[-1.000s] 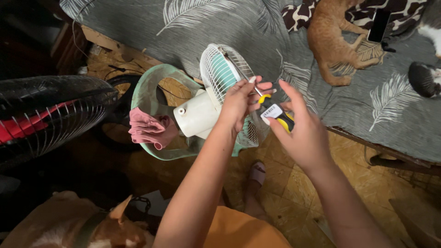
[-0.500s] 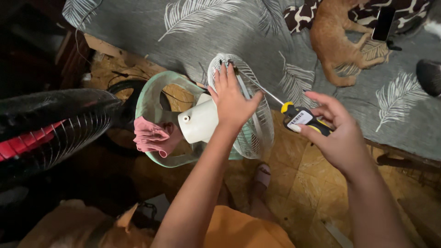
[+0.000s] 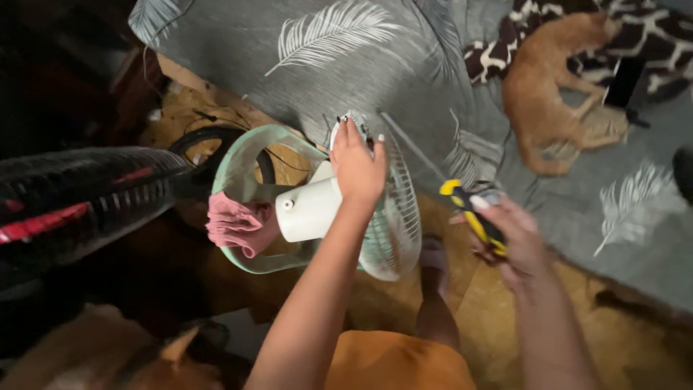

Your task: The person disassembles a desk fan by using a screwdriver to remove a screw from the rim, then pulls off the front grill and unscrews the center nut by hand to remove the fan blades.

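Fan guard [image 3: 390, 217], white, sits near centre under the left hand [image 3: 357, 166] gripping its top rim, while the right hand [image 3: 509, 238], blurred, seemingly closes around a yellow-handled screwdriver [image 3: 473, 213]; steadying the guard firmly seems wise.

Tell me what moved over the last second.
The right hand drew the yellow-and-black screwdriver away from the small white wire-guard fan. The left hand slid up onto the guard's top rim. The pink cloth on the green plastic chair stayed put.
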